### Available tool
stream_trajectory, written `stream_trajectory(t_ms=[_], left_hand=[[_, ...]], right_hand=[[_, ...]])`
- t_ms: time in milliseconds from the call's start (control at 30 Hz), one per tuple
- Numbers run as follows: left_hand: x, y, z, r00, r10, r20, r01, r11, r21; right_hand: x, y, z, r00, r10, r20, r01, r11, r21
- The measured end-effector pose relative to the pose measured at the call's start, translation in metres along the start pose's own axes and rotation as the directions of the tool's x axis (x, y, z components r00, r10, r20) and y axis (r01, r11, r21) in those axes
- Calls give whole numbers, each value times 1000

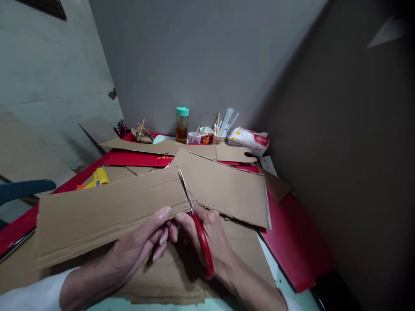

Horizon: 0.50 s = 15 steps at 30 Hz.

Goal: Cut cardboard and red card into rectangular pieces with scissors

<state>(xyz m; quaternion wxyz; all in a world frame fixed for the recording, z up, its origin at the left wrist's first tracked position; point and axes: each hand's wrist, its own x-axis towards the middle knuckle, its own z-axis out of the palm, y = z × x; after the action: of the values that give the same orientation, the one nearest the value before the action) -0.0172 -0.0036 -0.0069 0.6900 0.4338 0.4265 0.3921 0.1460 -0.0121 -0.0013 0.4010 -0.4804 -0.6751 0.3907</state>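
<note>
My left hand (pixel 142 244) pinches the lower edge of a long brown cardboard strip (pixel 103 214), thumb on top and fingers beneath. My right hand (pixel 210 235) is closed round red-handled scissors (pixel 201 242). Their blades point up and away along the right end of the strip, between it and a wider cardboard sheet (pixel 227 188). Both hands meet near the middle of the view, above more cardboard lying flat on the table.
A yellow glue gun (pixel 95 178) lies at the left. At the back stand a teal-capped jar (pixel 182 125), cups of sticks and straws (pixel 210 134), a tissue pack (pixel 249 140) and a small stick model (pixel 142 134). The red table (pixel 292 242) meets walls behind and right.
</note>
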Motion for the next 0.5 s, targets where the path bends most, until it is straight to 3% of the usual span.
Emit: stream_trajectory(t_ms=[100,267,500], left_hand=[[0,-1,1,1000,-25,-11,25,1000,-9],[0,-3,2,998,14,65,-15,1000,17],[-3,-2,0,996,-61,60,55,993,100]], right_hand=[[-2,-3,-4,999,25,32,-26,999,23],[-4,-5,-9,992,115,-47,-120,984,-129],[-2,4,0,998,-37,-42,35,998,-55]])
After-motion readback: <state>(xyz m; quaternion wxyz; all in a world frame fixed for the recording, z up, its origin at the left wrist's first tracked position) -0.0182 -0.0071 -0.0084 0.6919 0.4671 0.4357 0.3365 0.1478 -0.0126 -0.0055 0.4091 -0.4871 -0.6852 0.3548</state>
